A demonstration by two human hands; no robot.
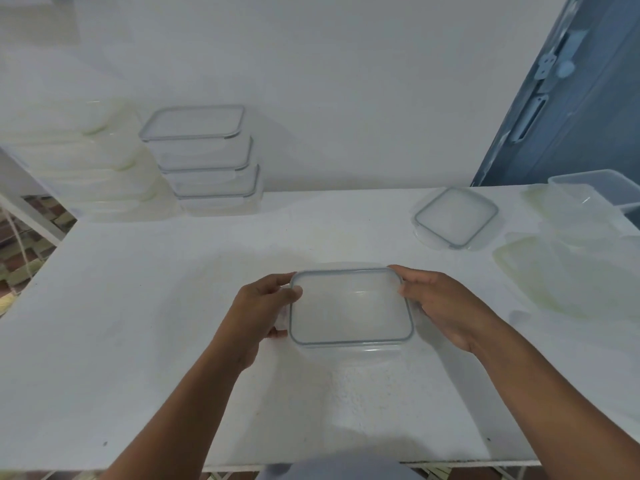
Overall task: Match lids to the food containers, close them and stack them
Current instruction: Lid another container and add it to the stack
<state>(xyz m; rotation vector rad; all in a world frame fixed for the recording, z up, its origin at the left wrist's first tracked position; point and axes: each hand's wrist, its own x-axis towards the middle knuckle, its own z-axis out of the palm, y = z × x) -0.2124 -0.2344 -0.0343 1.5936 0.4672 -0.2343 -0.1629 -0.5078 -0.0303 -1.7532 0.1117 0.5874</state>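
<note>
The white table (138,306) carries all items. The rectangular container (346,349) stands at table centre, towards the near edge, directly in front of the person. A clear lid with a grey seal (349,304) lies flat on top of it and covers the opening. Whether the side flaps are latched cannot be told.

Hand state:
- The left hand (258,308) grips the left short end of the container, thumb on the lid's far-left corner, fingers curled round the side.
- The right hand (443,306) grips the right short end, fingers curled over the lid's far-right corner and edge.

Surrounding items:
- A stack of closed grey-sealed containers (204,161) stands at the far left of centre, against the wall.
- A stack of yellowish-lidded containers (90,168) stands just beside it, further left.
- A square grey-sealed lid (455,216) lies far right of the held container, well apart from it. Whether a container sits under it cannot be told.
- Loose yellowish lids (561,278) lie at the right edge of the table.
- An open clear tub (595,185) stands at the far right corner.
- A blue door (581,116) stands beyond the table's right end.
</note>
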